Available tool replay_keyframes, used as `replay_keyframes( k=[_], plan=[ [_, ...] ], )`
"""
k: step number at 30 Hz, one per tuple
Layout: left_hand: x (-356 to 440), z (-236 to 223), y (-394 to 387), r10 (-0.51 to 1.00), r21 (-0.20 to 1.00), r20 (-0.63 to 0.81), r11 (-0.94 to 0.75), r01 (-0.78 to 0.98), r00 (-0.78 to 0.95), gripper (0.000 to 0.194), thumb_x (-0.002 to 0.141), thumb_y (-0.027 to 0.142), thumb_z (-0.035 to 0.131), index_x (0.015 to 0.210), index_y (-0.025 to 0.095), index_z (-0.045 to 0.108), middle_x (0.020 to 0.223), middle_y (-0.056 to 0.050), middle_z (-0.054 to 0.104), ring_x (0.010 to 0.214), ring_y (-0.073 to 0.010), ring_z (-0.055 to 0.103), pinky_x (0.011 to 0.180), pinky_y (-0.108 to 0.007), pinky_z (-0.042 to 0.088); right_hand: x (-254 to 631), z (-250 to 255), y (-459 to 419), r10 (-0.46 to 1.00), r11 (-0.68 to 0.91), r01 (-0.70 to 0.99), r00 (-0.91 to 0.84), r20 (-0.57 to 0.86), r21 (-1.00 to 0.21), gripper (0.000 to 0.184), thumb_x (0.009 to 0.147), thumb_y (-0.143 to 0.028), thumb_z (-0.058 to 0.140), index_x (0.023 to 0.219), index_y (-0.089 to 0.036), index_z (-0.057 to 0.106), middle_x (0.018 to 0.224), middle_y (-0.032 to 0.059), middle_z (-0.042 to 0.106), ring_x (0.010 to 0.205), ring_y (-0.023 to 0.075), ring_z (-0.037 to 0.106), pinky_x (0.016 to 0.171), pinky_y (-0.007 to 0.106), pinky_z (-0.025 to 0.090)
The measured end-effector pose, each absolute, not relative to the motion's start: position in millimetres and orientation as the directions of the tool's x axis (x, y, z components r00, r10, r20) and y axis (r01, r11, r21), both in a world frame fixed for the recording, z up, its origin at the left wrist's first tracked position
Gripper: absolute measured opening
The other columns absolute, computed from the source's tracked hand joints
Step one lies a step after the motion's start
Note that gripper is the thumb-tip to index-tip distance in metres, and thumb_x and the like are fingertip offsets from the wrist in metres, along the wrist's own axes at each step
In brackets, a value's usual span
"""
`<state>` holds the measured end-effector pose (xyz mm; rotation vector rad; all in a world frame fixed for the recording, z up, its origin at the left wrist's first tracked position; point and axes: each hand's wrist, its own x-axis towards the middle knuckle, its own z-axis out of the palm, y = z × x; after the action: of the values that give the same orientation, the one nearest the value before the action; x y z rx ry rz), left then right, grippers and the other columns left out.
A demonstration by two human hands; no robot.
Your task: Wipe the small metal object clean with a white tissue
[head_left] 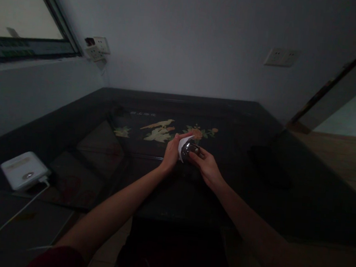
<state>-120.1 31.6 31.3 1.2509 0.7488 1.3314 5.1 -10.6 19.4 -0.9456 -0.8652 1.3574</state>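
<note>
Near the middle of the view, my right hand (pixel 205 163) is closed around a shiny, rounded metal object (pixel 189 149); its exact kind is hard to make out in the dim light. My left hand (pixel 172 152) holds a piece of white paper or tissue (pixel 183 145) against the left side of the metal object. Both hands are close together above the dark tabletop (pixel 172 191), which carries a printed picture of birds and flowers (pixel 161 131). Part of the metal object is hidden behind my right fingers.
A white box-shaped device (pixel 23 171) with a white cable (pixel 15 214) sits at the left. On the right of the table lies a dark item (pixel 269 165). Wall sockets (pixel 281 57) are on the back wall, and a window (pixel 26 5) is at upper left.
</note>
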Motion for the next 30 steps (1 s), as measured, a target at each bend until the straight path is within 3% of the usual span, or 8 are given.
replay_keyframes(
  k=[9,13,18,20,24,30],
  plan=[
    [-117.5,32.5,32.8,0.952,0.941,0.291,-0.267,-0.21,0.095,0.032,0.085,0.037,0.052,0.105,0.018,0.067,0.112,-0.008,0.066,0.101,-0.0199,0.06,0.091,-0.029,0.043,4.4,22.5,-13.2,0.998,0.006,-0.385,0.058,-0.018,-0.923,0.051,0.055,-0.029,0.083,0.102,-0.022,0.066,0.106,0.0044,0.07,0.104,0.0227,0.062,0.099,0.041,0.044],
    [-115.7,21.6,42.4,0.983,0.945,0.171,-0.143,-0.295,0.069,0.03,0.086,0.033,0.048,0.103,0.018,0.066,0.106,-0.006,0.068,0.098,-0.0187,0.061,0.088,-0.029,0.044,4.8,24.8,-13.4,0.997,0.016,-0.358,0.071,-0.01,-0.934,0.05,0.054,-0.027,0.083,0.102,-0.023,0.067,0.106,0.004,0.07,0.104,0.0228,0.062,0.099,0.041,0.044],
    [-113.3,14.6,52.9,0.988,0.918,-0.04,0.096,-0.386,0.15,0.033,0.084,0.037,0.045,0.094,0.015,0.068,0.084,-0.005,0.07,0.078,-0.0176,0.064,0.076,-0.029,0.048,5.4,25.3,-13.4,0.999,0.006,-0.351,0.051,-0.013,-0.936,0.046,0.055,-0.03,0.083,0.098,-0.022,0.069,0.102,0.0042,0.071,0.101,0.0233,0.063,0.097,0.042,0.045],
    [-113.1,15.9,53.3,0.984,0.915,-0.06,0.121,-0.385,0.165,0.033,0.084,0.037,0.045,0.092,0.015,0.069,0.083,-0.005,0.07,0.074,-0.0174,0.063,0.075,-0.029,0.048,5.7,25.0,-13.4,0.998,-0.01,-0.351,0.053,-0.03,-0.936,0.047,0.055,-0.031,0.083,0.099,-0.022,0.069,0.102,0.0041,0.071,0.098,0.0231,0.064,0.094,0.042,0.047],
    [-116.1,22.6,43.1,0.979,0.962,0.176,-0.148,-0.23,0.104,0.029,0.085,0.034,0.047,0.092,0.016,0.069,0.092,-0.006,0.07,0.087,-0.0193,0.062,0.085,-0.03,0.044,5.8,23.2,-12.8,0.995,-0.029,-0.353,0.075,-0.06,-0.935,0.049,0.052,-0.031,0.085,0.097,-0.022,0.069,0.101,0.0039,0.072,0.096,0.0223,0.064,0.093,0.04,0.048],
    [-120.5,34.5,20.9,0.835,0.846,0.524,-0.534,0.014,0.169,0.027,0.086,0.035,0.05,0.098,0.019,0.068,0.109,-0.009,0.065,0.107,-0.0226,0.055,0.098,-0.032,0.037,5.0,19.2,-10.7,0.997,0.015,-0.331,0.074,-0.01,-0.944,0.043,0.054,-0.031,0.083,0.093,-0.019,0.07,0.101,0.0053,0.072,0.096,0.0227,0.064,0.093,0.038,0.046]
  ],
)
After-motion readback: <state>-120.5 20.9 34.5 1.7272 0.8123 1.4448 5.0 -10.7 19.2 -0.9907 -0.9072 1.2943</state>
